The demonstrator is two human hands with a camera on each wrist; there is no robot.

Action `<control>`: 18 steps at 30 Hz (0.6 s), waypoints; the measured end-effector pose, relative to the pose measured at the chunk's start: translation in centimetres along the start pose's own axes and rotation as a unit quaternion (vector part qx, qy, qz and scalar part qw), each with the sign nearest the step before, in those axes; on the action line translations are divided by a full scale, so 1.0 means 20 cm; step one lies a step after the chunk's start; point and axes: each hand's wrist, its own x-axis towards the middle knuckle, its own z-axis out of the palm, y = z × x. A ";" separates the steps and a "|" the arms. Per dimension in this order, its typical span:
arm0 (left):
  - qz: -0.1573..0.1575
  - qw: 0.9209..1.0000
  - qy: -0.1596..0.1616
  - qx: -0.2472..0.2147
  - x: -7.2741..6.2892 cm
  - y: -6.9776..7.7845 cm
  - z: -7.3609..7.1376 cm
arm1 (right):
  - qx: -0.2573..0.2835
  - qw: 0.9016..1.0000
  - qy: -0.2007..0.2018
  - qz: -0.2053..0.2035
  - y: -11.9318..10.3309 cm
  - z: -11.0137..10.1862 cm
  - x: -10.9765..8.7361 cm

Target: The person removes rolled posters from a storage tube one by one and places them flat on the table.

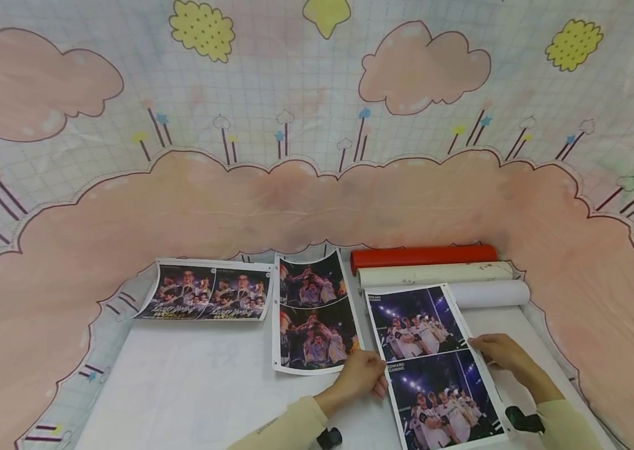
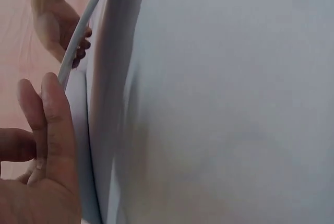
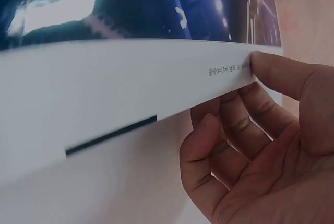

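Observation:
A glossy photo print [image 1: 437,390], with two stacked copies of a group picture, is held by its long sides. My left hand [image 1: 363,373] grips its left edge near the middle. My right hand [image 1: 499,353] pinches the right edge a little higher up. In the right wrist view, the right hand [image 3: 266,125] has its thumb on the white margin and its fingers curled underneath. The left wrist view shows the left hand [image 2: 49,151] at the sheet's thin edge, seen nearly edge-on, and the right hand [image 2: 57,28] beyond it.
On the white table [image 1: 193,387], another two-picture print [image 1: 317,319] lies left of the held one. Farther left is a wide print [image 1: 210,290] with lifted edges. Behind the held print lie a red roll [image 1: 424,256], a cream roll [image 1: 435,274] and a white roll [image 1: 494,294].

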 end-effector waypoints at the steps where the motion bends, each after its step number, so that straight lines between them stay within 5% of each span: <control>1: -0.004 1.000 0.002 -0.006 -0.01 0.00 0.01 | 0.001 1.000 -0.001 0.002 0.01 0.00 0.00; 9: -0.034 0.999 -0.005 -0.011 -0.03 -0.02 0.07 | 0.005 1.000 -0.006 0.014 0.04 -0.01 -0.03; 18: -0.019 0.998 0.041 -0.045 0.01 -0.03 0.09 | 0.005 1.000 0.012 0.017 0.07 0.01 0.00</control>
